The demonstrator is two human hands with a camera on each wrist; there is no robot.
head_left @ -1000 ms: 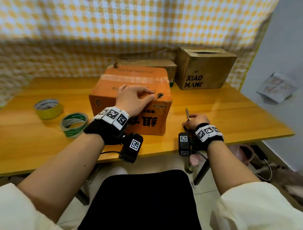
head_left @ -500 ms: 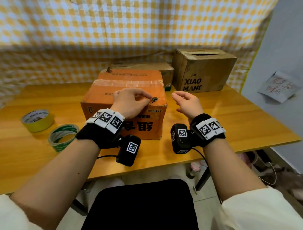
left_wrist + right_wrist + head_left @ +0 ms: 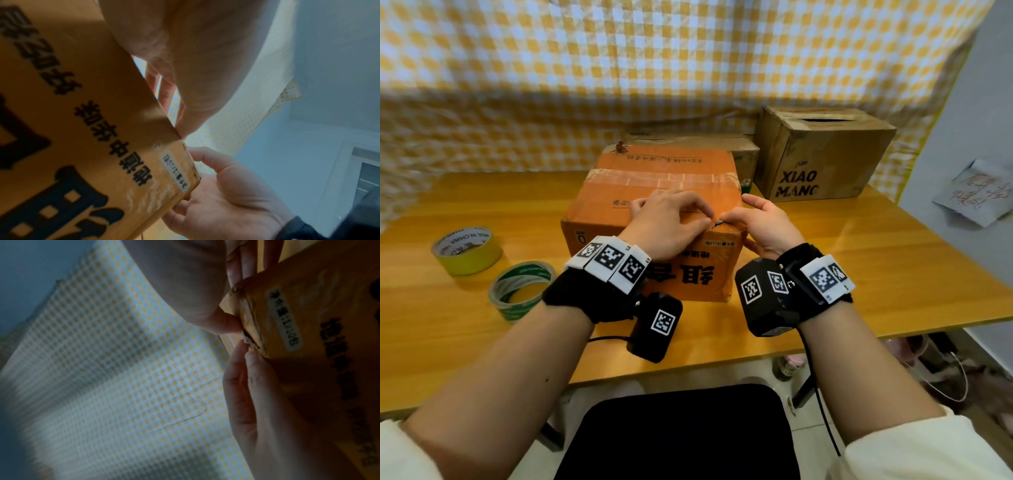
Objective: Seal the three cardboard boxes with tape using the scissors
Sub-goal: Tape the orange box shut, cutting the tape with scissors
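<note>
Head view, panning left to right: at nine o'clock sat a yellow tape roll (image 3: 467,251) marked "MADE IN CHINA", beside it a green-edged roll (image 3: 522,289). Dead centre, the orange box (image 3: 664,192), already taped across its top, carried bold Chinese print and a "0". The left hand (image 3: 667,228) curled over its near edge, fingertips pinching at the torn corner; the right hand (image 3: 765,228) pinched the same spot, probably a tape end. At two o'clock stood the "XIAO MANG" box (image 3: 822,154). Scissors were nowhere visible. Risk: tugging there could rip the cardboard further.
</note>
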